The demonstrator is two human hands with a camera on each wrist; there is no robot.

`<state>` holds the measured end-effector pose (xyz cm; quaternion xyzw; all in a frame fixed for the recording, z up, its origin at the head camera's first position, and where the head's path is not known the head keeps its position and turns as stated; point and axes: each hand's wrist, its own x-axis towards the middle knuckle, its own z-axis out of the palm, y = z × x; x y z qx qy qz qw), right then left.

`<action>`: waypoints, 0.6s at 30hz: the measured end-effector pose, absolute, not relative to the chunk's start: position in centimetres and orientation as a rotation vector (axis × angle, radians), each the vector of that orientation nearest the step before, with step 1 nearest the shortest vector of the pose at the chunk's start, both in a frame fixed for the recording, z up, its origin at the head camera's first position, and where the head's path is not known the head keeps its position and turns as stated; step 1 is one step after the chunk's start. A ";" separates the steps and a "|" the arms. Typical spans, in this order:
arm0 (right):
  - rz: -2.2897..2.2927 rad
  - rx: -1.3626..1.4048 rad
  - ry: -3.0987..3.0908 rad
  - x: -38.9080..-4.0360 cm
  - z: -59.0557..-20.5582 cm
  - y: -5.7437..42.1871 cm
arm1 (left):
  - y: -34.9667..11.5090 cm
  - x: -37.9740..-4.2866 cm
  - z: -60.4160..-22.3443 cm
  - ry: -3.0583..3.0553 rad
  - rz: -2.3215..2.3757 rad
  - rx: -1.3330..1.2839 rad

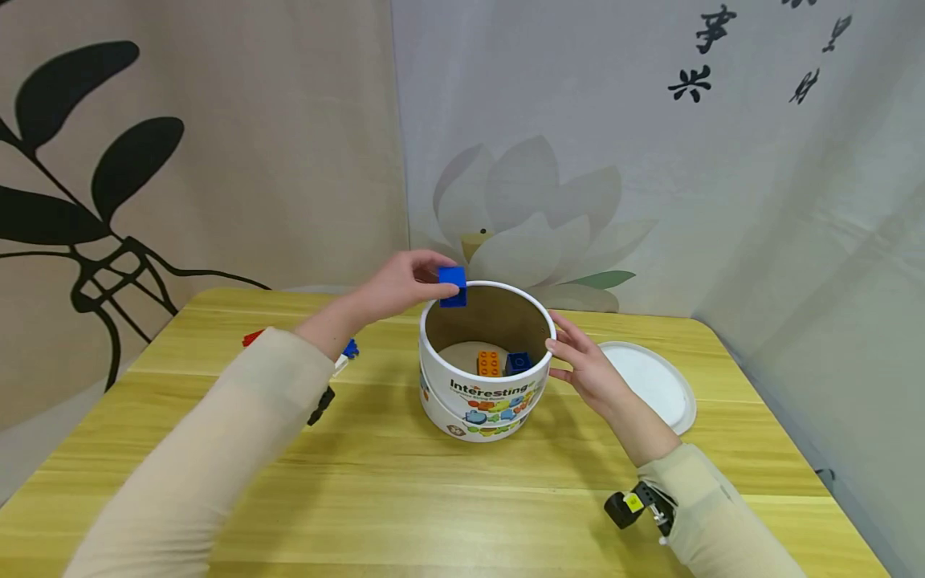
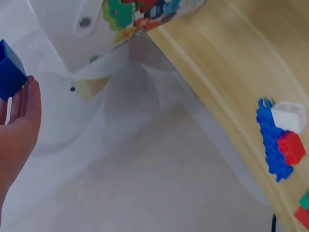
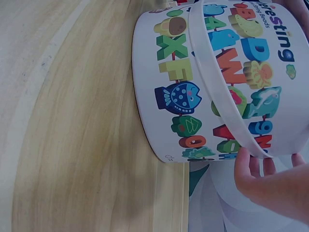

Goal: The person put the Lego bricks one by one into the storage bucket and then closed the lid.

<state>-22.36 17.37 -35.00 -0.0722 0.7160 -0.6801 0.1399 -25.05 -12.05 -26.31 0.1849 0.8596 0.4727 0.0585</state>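
Note:
My left hand (image 1: 396, 287) pinches a blue toy block (image 1: 453, 286) between thumb and fingers, at the left rim of a white round bucket (image 1: 477, 405). The left wrist view shows this blue block (image 2: 10, 72) at its left edge, fingertips against it. On the bucket's floor lie an orange block (image 1: 488, 364) with studs and a dark blue block (image 1: 518, 364). My right hand (image 1: 588, 371) touches the outside of the bucket near its right rim. In the right wrist view, its fingers (image 3: 245, 164) rest by the bucket's white handle (image 3: 217, 82).
A white round lid (image 1: 654, 385) lies on the wooden table (image 1: 405, 506), right of the bucket. Left of it, partly behind my left arm, are a blue studded piece (image 2: 274, 142), a white block (image 2: 289, 116), a red block (image 2: 291, 147) and a green piece (image 2: 305, 199).

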 end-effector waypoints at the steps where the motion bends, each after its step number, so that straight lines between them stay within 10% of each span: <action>1: -1.969 -0.207 2.065 -22.4 -35.0 17.3 | -11.7 -25.1 -26.4 2.600 1.429 0.580; 18: -1.979 -0.176 2.058 -22.3 -34.9 16.9 | -15.1 -24.9 -28.0 2.653 1.491 0.613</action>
